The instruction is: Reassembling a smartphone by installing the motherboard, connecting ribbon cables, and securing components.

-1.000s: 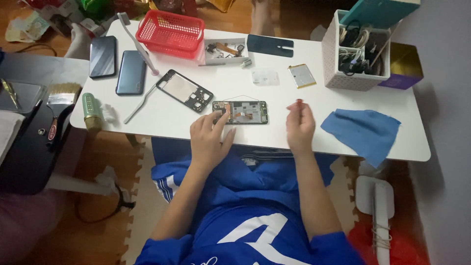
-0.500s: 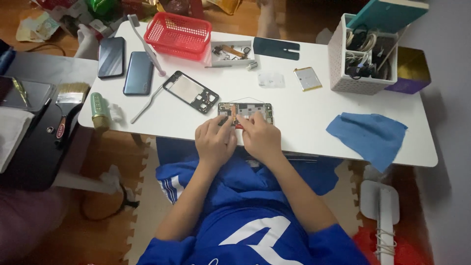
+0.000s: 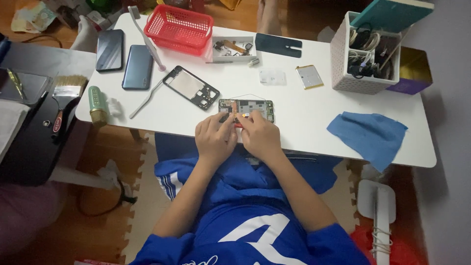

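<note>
Your left hand (image 3: 215, 139) and right hand (image 3: 260, 137) sit side by side at the table's (image 3: 304, 122) near edge, fingertips pressed onto the opened phone (image 3: 248, 108); the right hand pinches a small red tool (image 3: 238, 125) against it. The phone lies flat, its long axis running left to right, parallel to the edge. A phone frame (image 3: 191, 88) lies tilted just left; a blue cloth (image 3: 368, 135) sits well to the right.

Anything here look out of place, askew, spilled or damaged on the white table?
Nothing spilled. The opened phone under the left hand and right hand lies bare, its internals exposed; its frame lies askew to the left. The blue cloth is rumpled and overhangs the table edge.
</note>
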